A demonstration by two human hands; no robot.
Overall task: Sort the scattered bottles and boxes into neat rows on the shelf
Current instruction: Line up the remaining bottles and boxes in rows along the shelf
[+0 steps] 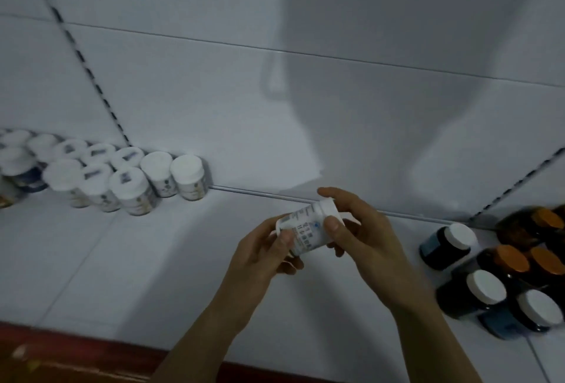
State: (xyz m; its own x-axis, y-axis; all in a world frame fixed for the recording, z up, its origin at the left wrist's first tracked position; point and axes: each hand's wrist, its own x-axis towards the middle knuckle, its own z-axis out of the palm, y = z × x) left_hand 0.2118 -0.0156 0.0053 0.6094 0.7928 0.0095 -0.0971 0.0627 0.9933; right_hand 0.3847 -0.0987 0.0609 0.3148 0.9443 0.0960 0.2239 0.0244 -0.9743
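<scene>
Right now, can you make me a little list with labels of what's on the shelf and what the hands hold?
held: bottle, white, tilted, in both hands above the shelf
left hand: grips the base end
right hand: grips the cap end
left group: white-capped bottles, upright, two rows by the back wall
right group: dark bottles, capped white or orange

Left hand [263, 248] and right hand [360, 229] grip white bottle [305, 226] above shelf [153, 260].
</scene>
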